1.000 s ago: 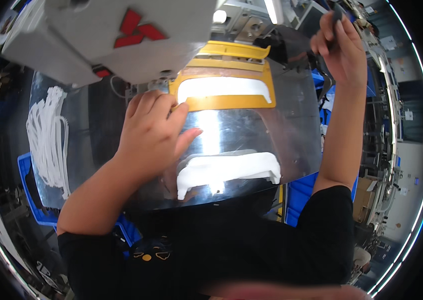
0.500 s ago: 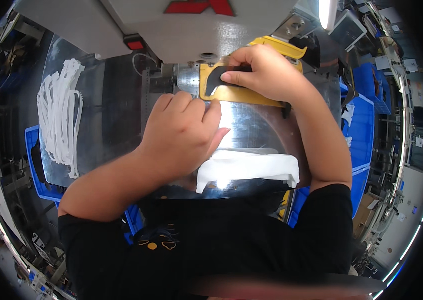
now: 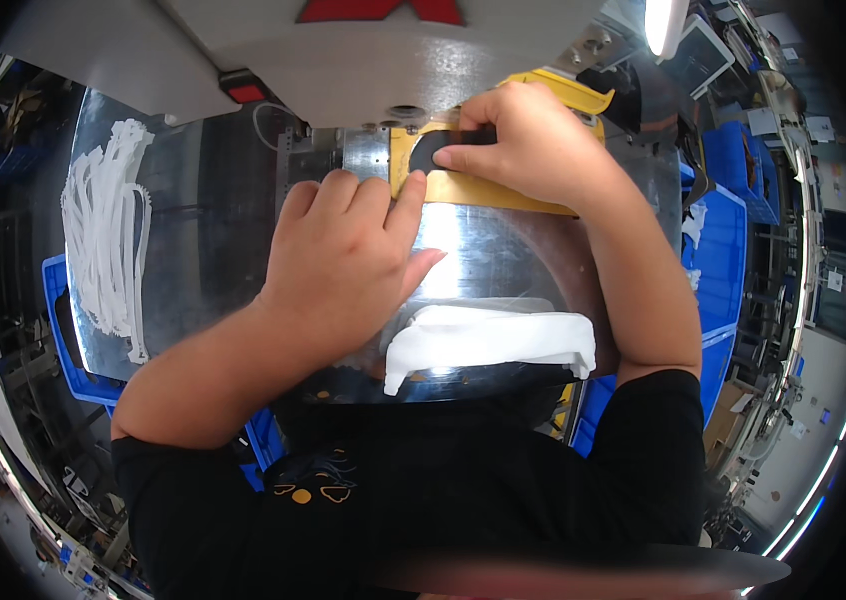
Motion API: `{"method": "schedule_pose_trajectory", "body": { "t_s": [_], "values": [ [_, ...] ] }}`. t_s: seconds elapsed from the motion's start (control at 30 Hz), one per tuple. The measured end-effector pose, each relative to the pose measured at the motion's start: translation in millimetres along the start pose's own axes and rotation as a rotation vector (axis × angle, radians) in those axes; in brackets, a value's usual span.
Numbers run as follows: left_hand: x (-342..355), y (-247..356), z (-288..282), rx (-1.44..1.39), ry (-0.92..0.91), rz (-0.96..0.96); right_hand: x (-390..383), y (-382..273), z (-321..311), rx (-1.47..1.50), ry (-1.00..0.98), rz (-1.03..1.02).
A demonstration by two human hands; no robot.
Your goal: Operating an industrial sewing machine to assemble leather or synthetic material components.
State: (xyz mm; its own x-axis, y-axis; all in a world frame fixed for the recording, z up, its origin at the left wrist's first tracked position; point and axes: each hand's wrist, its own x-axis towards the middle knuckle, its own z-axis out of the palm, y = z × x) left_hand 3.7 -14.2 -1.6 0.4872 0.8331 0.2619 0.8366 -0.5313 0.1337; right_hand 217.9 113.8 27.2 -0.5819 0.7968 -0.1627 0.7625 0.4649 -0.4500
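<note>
A flat yellow plate (image 3: 503,193) lies on the shiny metal table, below the grey machine head. On it sits a rounded black piece (image 3: 427,151), whose exact kind I cannot make out. My right hand (image 3: 533,140) is closed over the black piece, thumb on top; the other fingertips are mostly hidden. My left hand (image 3: 343,245) has its index fingertip on the plate's left end, thumb apart, the other fingers spread toward the machine. Nothing shows in it. A folded white cloth (image 3: 488,340) lies on the near edge of the table.
The grey machine head (image 3: 363,75) hangs low beyond my hands. On the left of the metal table (image 3: 213,240) lies a pile of white strips (image 3: 108,240). Blue bins (image 3: 718,260) stand at the right, another blue bin (image 3: 58,300) at the left. A yellow bracket (image 3: 568,92) sits behind my right hand.
My left hand has shifted slightly left, its index fingertip now farther onto the plate. The right hand stays on the black piece. The whole view has shifted a little.
</note>
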Motion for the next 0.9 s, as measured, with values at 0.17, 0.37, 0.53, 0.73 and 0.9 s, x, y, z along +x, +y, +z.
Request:
{"method": "schedule_pose_trajectory", "body": {
  "t_s": [0.17, 0.37, 0.53, 0.73, 0.9],
  "values": [
    [0.6, -1.1, -3.2, 0.036, -0.017, 0.001, 1.4, -11.3, 2.1, -0.011, 0.006, 0.067],
    [1.7, -3.2, -3.9, -0.001, -0.035, 0.001, 2.7, -1.9, 16.3, 0.068, 0.088, -0.048],
    [1.6, -4.1, -1.1, -0.011, -0.018, 0.004, 2.3, -2.3, 13.5, 0.057, 0.084, -0.006],
    [6.3, -15.3, -0.7, -0.068, -0.018, 0.083, 5.6, -0.8, 10.8, 0.026, 0.007, 0.147],
    [8.9, -21.1, -1.6, -0.068, -0.059, 0.116, 6.1, -7.1, 3.2, -0.021, -0.017, 0.174]
  ]
}}
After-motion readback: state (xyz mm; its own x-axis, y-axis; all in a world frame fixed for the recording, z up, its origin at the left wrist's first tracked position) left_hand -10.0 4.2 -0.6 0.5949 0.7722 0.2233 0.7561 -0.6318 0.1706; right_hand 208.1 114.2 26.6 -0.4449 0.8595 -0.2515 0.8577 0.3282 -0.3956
